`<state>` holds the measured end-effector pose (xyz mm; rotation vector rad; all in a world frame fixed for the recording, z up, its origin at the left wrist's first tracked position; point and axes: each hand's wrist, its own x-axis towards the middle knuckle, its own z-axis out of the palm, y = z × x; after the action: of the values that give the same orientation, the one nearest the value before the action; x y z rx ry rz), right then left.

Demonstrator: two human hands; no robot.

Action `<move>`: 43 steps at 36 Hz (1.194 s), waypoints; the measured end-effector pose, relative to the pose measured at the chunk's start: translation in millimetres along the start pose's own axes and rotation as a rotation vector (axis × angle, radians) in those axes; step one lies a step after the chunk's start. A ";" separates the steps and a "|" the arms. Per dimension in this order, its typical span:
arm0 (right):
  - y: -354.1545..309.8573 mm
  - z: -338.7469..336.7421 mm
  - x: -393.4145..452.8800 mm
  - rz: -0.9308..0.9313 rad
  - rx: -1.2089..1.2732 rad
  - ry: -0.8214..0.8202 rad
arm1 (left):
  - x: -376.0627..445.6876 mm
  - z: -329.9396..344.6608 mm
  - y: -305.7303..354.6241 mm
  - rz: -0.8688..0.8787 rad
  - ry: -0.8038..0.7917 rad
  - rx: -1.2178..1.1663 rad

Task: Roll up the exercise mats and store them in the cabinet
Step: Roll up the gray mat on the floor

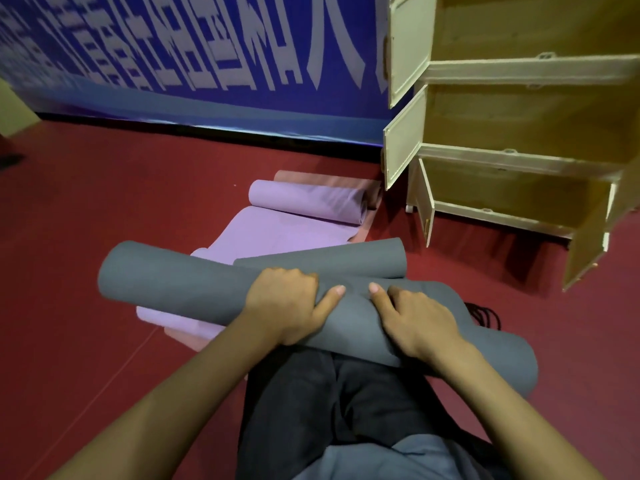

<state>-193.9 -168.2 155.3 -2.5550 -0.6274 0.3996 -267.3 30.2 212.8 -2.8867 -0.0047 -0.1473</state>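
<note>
From the head camera, a person sits on a dark red floor (86,220) with legs in dark trousers (332,403) stretched forward. Across the lap lies a grey exercise mat (180,289), rolled into a long tube that runs from the left, over the knees, to the lower right. Its loose outer end (332,259) sticks out as a flap on the far side, pointing toward the right.

The left hand (287,303) grips the roll near its middle: the fingers curl over the top of the tube and the thumb (330,296) lies stretched along the near side. The right hand (419,320) rests just beside it on the same roll, fingers curled down over the far side, thumb (379,294) pointing toward the left thumb; the two thumb tips are near but apart.

Beyond the grey mat, a purple mat (287,230) lies on the floor, partly rolled, with its rolled part (308,200) at the far end. Under it a pink mat (318,178) shows at the far edge and again at the near left corner.

To the right stands a cream cabinet (519,67) with several compartments, their doors (403,147) swung open, its wood-coloured insides showing. A blue banner (194,57) with pale lettering covers the wall behind. A coil of dark cord (485,315) lies on the floor just past the right hand.
</note>
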 end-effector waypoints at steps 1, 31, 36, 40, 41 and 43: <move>2.9 -0.8 -4.4 0.001 0.007 0.020 | -1.0 -2.2 2.8 0.017 0.016 -0.003; -1.6 4.9 -56.1 -0.069 -0.237 0.178 | -46.8 12.6 10.4 -0.091 0.066 -0.094; 17.0 -8.6 -58.7 -0.052 -0.263 0.121 | -44.2 19.3 29.7 -0.085 -0.023 -0.207; 12.8 -14.6 -66.5 -0.037 -0.309 0.073 | -39.2 13.8 27.4 -0.051 -0.086 -0.272; 12.1 -15.3 -68.9 -0.033 -0.313 0.062 | -40.2 12.2 28.2 -0.045 -0.112 -0.301; 10.0 -16.0 -74.7 -0.038 -0.343 0.055 | -46.9 10.4 29.6 -0.028 -0.147 -0.333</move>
<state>-247.9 -219.2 175.8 -2.8597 -0.7806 0.2223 -312.5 4.6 190.7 -3.2241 -0.0526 0.0662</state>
